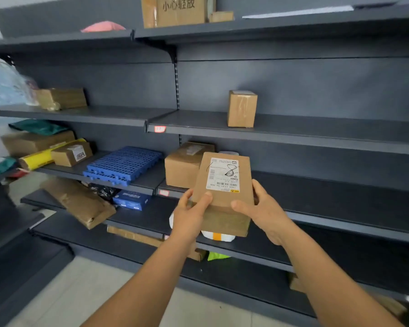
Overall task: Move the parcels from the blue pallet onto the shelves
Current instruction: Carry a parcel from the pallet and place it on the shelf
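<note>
Both hands grip a flat brown cardboard parcel [223, 182] with a white label (facing up) before the dark grey metal shelves [316, 128]. The left hand [189, 214] has its thumb on top at the near left corner; the right hand [260, 208] clasps the right edge.

Both hands hold one flat parcel [223, 187] in front of the shelving [316, 135], the left hand [190, 214] at its near left corner, the right hand [260, 210] at its near right edge. Directly behind the parcel a carton [182, 167] stands on the third shelf down. To the left of that carton, on the same level, lies a slatted pallet [123, 165], and further left a labelled box [71, 153] lies against a long roll [37, 159]. One level up, right of the upright, a small box [242, 109] stands alone. Below the held parcel lies what appears to be a soft bag [219, 236], mostly hidden. A marked carton [175, 11] sits on the top shelf.
</note>
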